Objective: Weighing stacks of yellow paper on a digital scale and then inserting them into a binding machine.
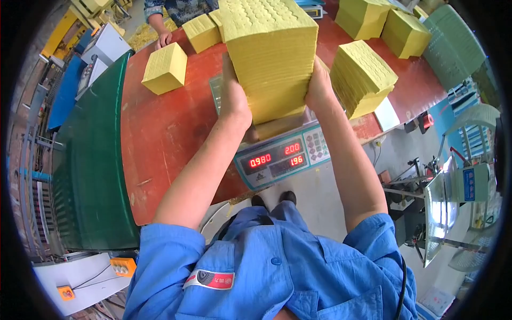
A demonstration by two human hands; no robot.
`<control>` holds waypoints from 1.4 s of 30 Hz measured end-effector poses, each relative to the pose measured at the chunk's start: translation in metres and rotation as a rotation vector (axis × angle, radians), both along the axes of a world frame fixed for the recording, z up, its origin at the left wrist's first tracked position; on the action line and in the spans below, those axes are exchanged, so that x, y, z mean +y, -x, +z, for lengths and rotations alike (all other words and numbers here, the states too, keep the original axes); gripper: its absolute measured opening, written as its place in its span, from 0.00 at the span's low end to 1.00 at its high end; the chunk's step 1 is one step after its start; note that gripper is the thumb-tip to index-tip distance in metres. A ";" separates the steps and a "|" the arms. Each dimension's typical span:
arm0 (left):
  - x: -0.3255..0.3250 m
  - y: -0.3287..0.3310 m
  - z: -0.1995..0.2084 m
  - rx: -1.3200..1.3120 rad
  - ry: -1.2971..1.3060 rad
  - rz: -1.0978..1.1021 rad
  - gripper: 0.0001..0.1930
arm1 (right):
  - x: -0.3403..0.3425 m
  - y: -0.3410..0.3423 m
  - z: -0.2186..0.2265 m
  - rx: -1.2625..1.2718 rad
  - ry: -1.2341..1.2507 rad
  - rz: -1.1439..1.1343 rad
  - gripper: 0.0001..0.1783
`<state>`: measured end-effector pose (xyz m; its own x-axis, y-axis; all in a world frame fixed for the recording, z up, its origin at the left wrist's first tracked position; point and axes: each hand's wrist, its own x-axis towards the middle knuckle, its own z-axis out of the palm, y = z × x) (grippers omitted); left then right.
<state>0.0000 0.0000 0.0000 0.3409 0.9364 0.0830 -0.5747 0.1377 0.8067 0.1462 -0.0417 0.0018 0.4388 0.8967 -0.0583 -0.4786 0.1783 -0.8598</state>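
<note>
A tall stack of yellow paper sheets (277,69) with a wavy embossed top stands upright between my hands. My left hand (234,98) presses against its left side, and my right hand (319,85) against its right side; most of the fingers are hidden behind the stack. Under it is a digital scale (248,178) with a metal pan and a lit red display facing me. Whether the stack's full weight rests on the pan, I cannot tell. Just right of my right hand, a shorter yellow paper stack (365,77) stands on the red table (165,122).
More yellow paper blocks (166,69) sit at the table's far left and far right. Across the table, another person's hand (164,38) hangs near a block. A green cover (90,160) borders the left side; a green perforated chair back (453,45) stands at the right.
</note>
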 end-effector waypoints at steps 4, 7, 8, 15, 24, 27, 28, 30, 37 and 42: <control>-0.001 -0.007 0.003 0.005 0.062 0.038 0.29 | 0.005 -0.014 -0.004 -0.017 0.014 0.072 0.34; -0.005 -0.006 0.002 0.034 0.089 0.108 0.26 | -0.005 -0.014 -0.002 -0.125 -0.017 0.108 0.36; -0.008 -0.006 0.002 0.056 0.095 0.144 0.25 | -0.013 -0.013 0.001 -0.183 -0.045 0.101 0.34; -0.089 -0.012 -0.003 0.067 -0.096 0.402 0.28 | -0.080 -0.012 -0.006 -0.330 -0.174 0.209 0.32; -0.231 0.020 -0.003 0.264 -0.199 0.442 0.37 | -0.203 -0.019 -0.012 -0.329 -0.120 0.238 0.31; -0.263 0.034 -0.019 0.251 -0.116 0.381 0.35 | -0.244 -0.013 -0.030 -0.285 -0.060 0.270 0.31; -0.270 0.039 -0.022 0.236 -0.081 0.324 0.35 | -0.254 -0.008 -0.033 -0.259 -0.036 0.270 0.32; -0.276 0.047 -0.021 0.234 -0.078 0.324 0.33 | -0.268 0.001 -0.032 -0.264 -0.022 0.284 0.31; -0.302 0.077 -0.031 0.270 -0.058 0.296 0.25 | -0.298 0.033 -0.032 -0.279 -0.029 0.250 0.29; -0.317 0.098 -0.028 0.324 -0.030 0.258 0.21 | -0.316 0.054 -0.031 -0.257 -0.048 0.181 0.28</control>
<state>-0.0982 -0.3170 -0.0284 0.1087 0.9933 0.0386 -0.3032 -0.0038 0.9529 0.0923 -0.3581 -0.0288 0.2663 0.9607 0.0780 -0.2747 0.1532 -0.9493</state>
